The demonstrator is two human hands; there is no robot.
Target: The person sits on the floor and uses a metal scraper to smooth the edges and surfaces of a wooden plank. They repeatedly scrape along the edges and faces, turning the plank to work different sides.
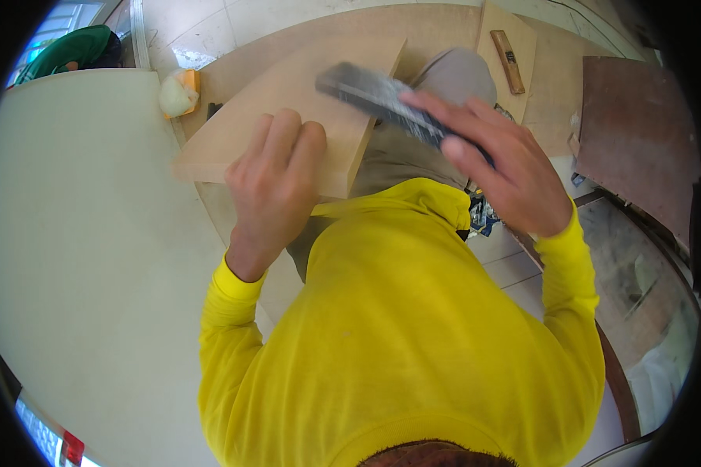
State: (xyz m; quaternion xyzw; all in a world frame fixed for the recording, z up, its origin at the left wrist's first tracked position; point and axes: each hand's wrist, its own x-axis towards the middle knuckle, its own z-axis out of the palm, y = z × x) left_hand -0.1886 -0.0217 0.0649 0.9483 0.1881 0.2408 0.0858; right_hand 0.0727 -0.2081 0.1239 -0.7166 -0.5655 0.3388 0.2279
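Observation:
A pale wooden board (304, 74) lies tilted in front of me, its thick edge turned to the right. My left hand (276, 171) is closed at the board's near side, fingers curled over its surface. My right hand (510, 159) grips a long dark bar-shaped tool (385, 101), streaked with white dust and blurred by motion. The tool's far end is above the right part of the board; whether it touches the wood I cannot tell. Its underside is hidden, so its exact kind does not show.
A large whitish panel (78, 257) fills the left. Near its far corner sits a yellow-orange item with a white lump (179, 95). A small brown wooden piece (508, 62) rests on a plywood strip at the far right. Beyond my right arm stands a dark brown board (639, 140).

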